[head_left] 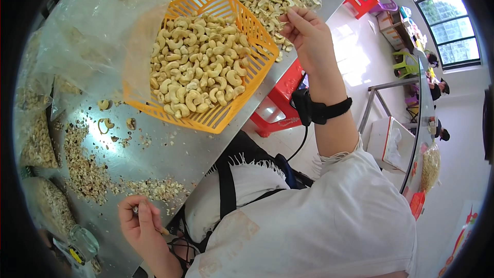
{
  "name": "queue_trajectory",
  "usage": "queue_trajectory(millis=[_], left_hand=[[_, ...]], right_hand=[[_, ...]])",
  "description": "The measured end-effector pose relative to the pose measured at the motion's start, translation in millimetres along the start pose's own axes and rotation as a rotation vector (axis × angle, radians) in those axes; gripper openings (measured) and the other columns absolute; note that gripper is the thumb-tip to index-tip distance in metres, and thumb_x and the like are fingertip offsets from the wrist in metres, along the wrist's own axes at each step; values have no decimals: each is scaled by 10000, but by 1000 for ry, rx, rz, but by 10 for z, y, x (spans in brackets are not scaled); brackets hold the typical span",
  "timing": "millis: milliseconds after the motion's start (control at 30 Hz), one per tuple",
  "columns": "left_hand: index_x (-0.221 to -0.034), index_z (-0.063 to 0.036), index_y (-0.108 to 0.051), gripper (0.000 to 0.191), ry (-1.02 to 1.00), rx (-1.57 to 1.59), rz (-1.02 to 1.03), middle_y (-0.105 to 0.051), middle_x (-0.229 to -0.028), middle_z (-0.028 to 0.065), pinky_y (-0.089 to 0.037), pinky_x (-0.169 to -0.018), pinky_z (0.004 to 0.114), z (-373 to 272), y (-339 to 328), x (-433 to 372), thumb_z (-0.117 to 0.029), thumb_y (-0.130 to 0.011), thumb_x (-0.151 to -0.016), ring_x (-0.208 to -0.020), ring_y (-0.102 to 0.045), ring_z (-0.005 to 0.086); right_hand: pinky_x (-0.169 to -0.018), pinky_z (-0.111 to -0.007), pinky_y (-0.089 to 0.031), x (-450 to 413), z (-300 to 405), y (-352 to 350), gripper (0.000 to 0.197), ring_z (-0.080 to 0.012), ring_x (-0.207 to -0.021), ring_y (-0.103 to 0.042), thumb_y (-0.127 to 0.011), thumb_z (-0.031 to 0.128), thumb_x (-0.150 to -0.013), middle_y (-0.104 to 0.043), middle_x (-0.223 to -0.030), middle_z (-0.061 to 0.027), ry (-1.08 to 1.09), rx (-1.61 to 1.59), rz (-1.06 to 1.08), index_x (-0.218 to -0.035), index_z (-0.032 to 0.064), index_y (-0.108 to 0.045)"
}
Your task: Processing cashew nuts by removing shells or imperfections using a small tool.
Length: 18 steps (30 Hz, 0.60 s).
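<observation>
My left hand [139, 216], at the lower left, is closed around a small tool [164, 231] with a brownish handle end and a bit of metal showing by the fingers. Most of that tool is hidden. At the upper right, my right hand [305, 33] has thumb and fingers pinched, over or beside a heap of cashew pieces [266, 2]; whether a nut is in them I cannot tell. Between the hands stands a yellow plastic basket [216, 125] of whole cashews [200, 61]. Crumbs and skins [87, 170] lie on the metal table [154, 158] near my left hand.
Clear plastic bags [92, 27] cover the table's far side and overlap the basket. A glass jar [83, 241] and a filled bag [54, 200] stand at lower left. A red stool [283, 96] is beside the table edge; a white foam box [389, 144] and people are beyond.
</observation>
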State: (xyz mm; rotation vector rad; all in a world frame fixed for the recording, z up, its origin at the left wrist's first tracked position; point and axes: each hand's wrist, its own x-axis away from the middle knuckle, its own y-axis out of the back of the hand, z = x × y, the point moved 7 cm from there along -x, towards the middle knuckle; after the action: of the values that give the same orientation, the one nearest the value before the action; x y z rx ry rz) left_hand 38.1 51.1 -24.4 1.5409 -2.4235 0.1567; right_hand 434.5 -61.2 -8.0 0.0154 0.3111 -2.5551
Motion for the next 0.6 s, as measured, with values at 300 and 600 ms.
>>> queue_trajectory(millis=[300,600], left_hand=[[-858,-54,-471,58,0,19,13,-443,-613,4,-221,-369,140,6,13,9,-99,-447,-832,-431,-301,19],[-848,-21,-474,75,5,52,-16,-462,-609,27,-229,-378,140,-20,18,10,-90,-469,-820,-423,-315,24]], right_hand=[[-560,-190,-429,22,-85,-83,110,-77,-559,-499,-516,110,-792,-572,-749,-67,-58,-83,25,-832,9,-534],[-494,-181,-374,-168,-137,204,162,-72,-540,-453,-582,122,-753,-550,-689,-39,47,192,-174,-845,-3,-534]])
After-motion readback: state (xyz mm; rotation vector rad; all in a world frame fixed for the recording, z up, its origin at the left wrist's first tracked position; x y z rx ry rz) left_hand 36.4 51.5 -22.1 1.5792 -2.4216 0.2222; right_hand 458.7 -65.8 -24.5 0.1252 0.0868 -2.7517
